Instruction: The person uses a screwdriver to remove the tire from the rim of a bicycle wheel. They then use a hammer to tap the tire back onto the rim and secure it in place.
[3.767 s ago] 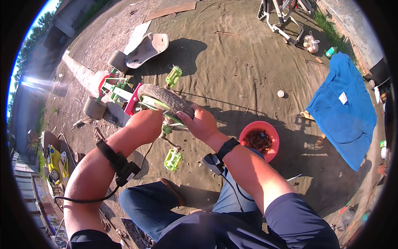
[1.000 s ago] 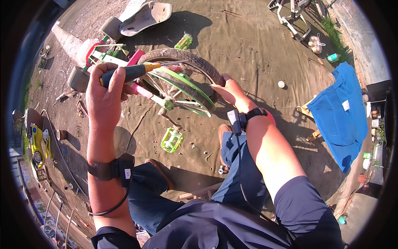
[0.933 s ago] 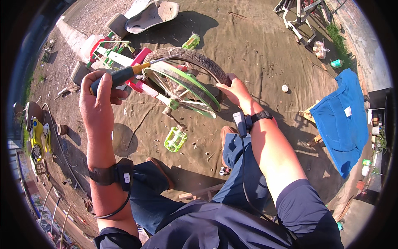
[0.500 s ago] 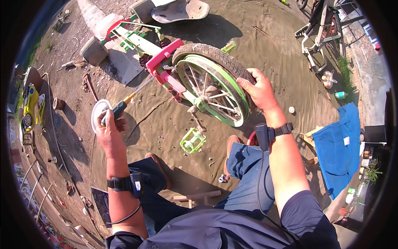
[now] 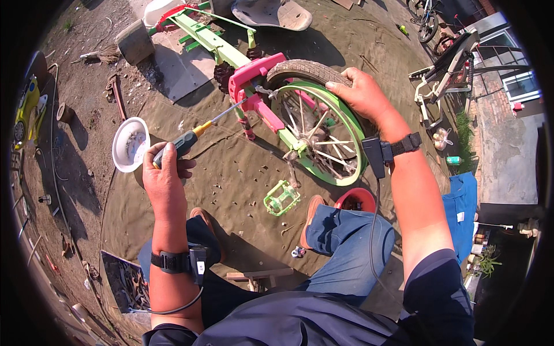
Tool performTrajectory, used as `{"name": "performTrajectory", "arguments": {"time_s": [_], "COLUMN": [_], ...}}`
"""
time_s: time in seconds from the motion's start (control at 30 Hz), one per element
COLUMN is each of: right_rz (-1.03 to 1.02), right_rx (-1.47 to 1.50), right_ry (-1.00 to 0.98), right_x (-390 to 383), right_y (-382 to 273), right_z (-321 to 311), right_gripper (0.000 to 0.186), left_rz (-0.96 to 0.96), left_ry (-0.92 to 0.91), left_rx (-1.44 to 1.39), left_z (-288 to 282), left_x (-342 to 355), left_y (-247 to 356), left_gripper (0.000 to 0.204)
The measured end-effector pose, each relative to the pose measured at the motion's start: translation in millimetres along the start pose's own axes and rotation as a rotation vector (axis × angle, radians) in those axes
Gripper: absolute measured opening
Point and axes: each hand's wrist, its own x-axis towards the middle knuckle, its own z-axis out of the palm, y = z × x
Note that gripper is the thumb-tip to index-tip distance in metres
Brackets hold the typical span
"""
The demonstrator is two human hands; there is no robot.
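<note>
Left hand [image 5: 165, 176] around a yellow-necked screwdriver [image 5: 186, 141], right hand [image 5: 367, 97] around a dusty, treaded tyre [image 5: 306, 70]

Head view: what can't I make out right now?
All in the head view:
Screwdriver: tip too small to tell whether it touches the pink fork.
Right hand: some fingertips hidden behind the tire.
Red bucket: lower part hidden by the jeans.
Molded seat: cut off by the top edge.
</note>
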Motion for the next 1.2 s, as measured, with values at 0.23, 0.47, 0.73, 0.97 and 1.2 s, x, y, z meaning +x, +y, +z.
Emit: {"name": "performTrajectory", "arguments": {"time_s": [0.23,0.47,0.73,0.97,1.2], "right_rz": [-0.004,0.057,0.148,0.277,0.168], "right_rx": [-0.154,0.114,0.2,0.225,0.28], "right_ry": [-0.02,-0.057,-0.018,-0.012,0.043], "right_x": [-14,-37,-72,-100,-116], "right_y": [-17,-10,27,59,81], "right_z": [-4,-8,-22,-22,-13], "right_gripper": [0.041,0.045,0.037,0.041,0.045], "left_rz": [-0.002,0.012,0.032,0.054,0.072], "left_ry": [0.001,0.034,0.044,0.013,0.043], "left_rx": [-0.046,-0.078,-0.106,-0.095,-0.116], "left_z": [-13,-24,-36,-49,-52], "left_x": [-1,-2,-4,-8,-11], "left_y": [16,23,25,29,33], "left_gripper": [0.02,0.02,0.023,0.025,0.025]}}
